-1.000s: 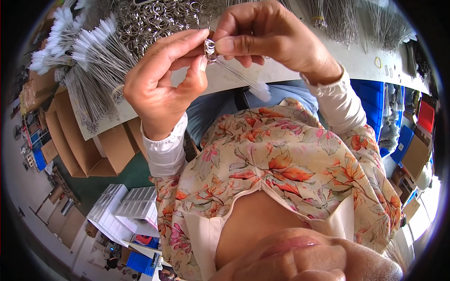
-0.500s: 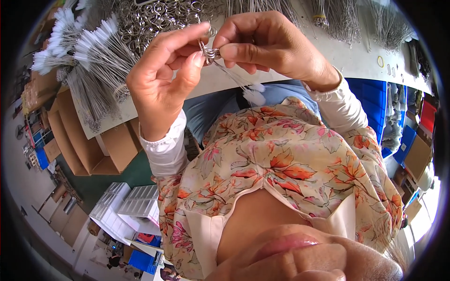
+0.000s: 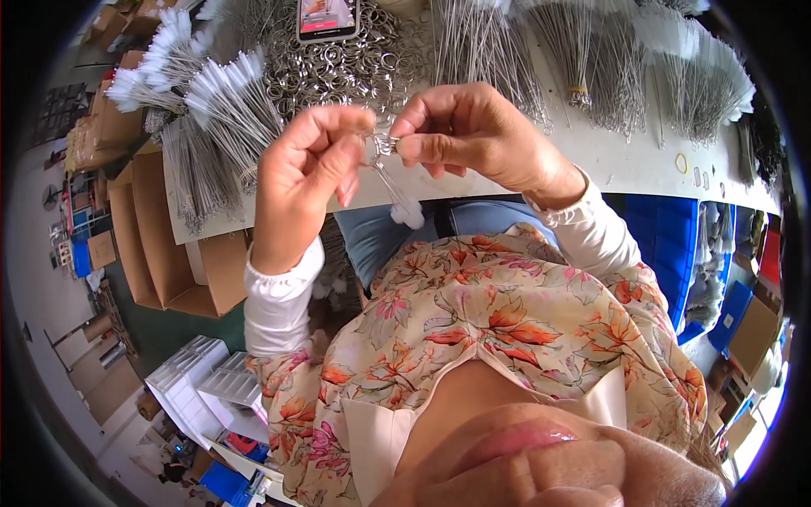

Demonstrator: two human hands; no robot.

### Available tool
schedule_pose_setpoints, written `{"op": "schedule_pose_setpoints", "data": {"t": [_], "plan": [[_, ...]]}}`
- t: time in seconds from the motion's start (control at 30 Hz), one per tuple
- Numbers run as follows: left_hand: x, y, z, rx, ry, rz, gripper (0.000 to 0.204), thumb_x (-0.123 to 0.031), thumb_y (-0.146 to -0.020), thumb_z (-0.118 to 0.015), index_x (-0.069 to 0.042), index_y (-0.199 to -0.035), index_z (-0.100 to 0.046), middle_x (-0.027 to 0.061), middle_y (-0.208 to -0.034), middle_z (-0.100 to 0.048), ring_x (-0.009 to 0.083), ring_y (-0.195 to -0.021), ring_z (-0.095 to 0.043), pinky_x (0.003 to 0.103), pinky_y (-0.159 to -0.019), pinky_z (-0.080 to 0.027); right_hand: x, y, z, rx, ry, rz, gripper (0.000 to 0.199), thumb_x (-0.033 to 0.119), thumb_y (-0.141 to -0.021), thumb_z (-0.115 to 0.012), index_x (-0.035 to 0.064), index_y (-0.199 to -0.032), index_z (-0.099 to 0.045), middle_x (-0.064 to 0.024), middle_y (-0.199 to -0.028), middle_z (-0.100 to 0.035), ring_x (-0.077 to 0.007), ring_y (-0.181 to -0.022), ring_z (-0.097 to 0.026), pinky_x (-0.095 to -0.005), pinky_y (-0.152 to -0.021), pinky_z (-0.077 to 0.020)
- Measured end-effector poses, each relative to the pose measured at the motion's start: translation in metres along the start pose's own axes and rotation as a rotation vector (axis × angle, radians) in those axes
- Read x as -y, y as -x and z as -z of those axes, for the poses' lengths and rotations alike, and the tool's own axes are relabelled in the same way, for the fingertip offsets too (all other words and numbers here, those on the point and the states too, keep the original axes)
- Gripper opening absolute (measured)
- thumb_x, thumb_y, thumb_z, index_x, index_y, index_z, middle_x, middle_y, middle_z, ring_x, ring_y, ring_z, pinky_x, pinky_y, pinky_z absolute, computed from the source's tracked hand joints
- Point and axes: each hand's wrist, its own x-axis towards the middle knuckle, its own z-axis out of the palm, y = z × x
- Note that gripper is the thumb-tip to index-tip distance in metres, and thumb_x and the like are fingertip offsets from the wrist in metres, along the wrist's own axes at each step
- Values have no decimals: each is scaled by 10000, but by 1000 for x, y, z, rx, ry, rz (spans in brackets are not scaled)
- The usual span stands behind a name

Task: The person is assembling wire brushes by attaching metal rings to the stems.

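A small metal ring [image 3: 372, 146] is held up over the table's front edge, pinched in the thumb and fingers of my left hand [image 3: 291, 177]. Beside it, my right hand [image 3: 486, 144] pinches the looped wire ends at the ring with thumb and forefinger. From there, a few thin wire brushes [image 3: 407, 213] with white bristle tips dangle toward my lap. Whether every loop is threaded on the ring is too small to tell. Past my fingers lies a heap of loose metal rings [image 3: 359, 72].
Bundles of white-tipped wire brushes [image 3: 228, 97] lie at the left, with more brush bundles [image 3: 591, 68] along the back right. A phone [image 3: 329, 19] rests on the ring heap. Cardboard boxes [image 3: 173, 262] stand below the table's left end; blue bins [image 3: 659, 245] are at the right.
Both hands and the table sit lower in the picture, and the phone shows more fully. The hanging brush tips have swung left and downward. Both hands keep their pinch at the ring.
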Motion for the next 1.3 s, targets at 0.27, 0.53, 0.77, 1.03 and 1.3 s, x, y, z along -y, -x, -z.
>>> {"op": "schedule_pose_setpoints", "data": {"t": [0.27, 0.53, 0.77, 1.03, 1.3], "plan": [[-6, 24, 0, -74, -131, -31, 115, -105, -914, -552, 5, -937, -579, 24, -720, -579, 58, -554, -499, 187, -489, -403, -8, -6, -13, 118, -30, 35, 169, 154, -849, -655, 5, -929, -641, -2, -785, -617, -63, -665, -536, -204, -584, -442], [-15, 51, -6, -127, -497, 76, 87, -92, -914, -541, -30, -953, -588, 23, -755, -578, 62, -576, -507, 197, -501, -404, -20, -9, -24, 134, -31, -40, 129, 141, -846, -653, 31, -914, -647, 15, -755, -600, -49, -625, -488, -192, -560, -399], [-9, 70, 14, -218, -19, -28, 195, -159, -932, -523, 14, -928, -612, 14, -755, -572, 56, -586, -463, 213, -525, -423, -16, -11, -45, 198, 6, -25, 159, 172, -861, -647, 40, -946, -628, 30, -725, -568, -41, -603, -473, -183, -513, -355], [-17, 104, 14, -266, -663, -64, 173, -120, -929, -522, 5, -996, -620, 15, -763, -603, 47, -684, -538, 201, -587, -455, -23, -23, -70, 250, -12, -18, 182, 213, -840, -673, 44, -907, -656, 19, -719, -609, -28, -599, -515, -166, -511, -371], [19, 112, 28, -425, 135, -260, 253, -138, -952, -437, 47, -1037, -588, 146, -1088, -613, 220, -970, -591, 342, -891, -449, -56, -40, -102, 225, -177, 186, 120, 72, -809, -688, 14, -911, -661, -21, -786, -636, -74, -676, -583, -207, -624, -481]]}}
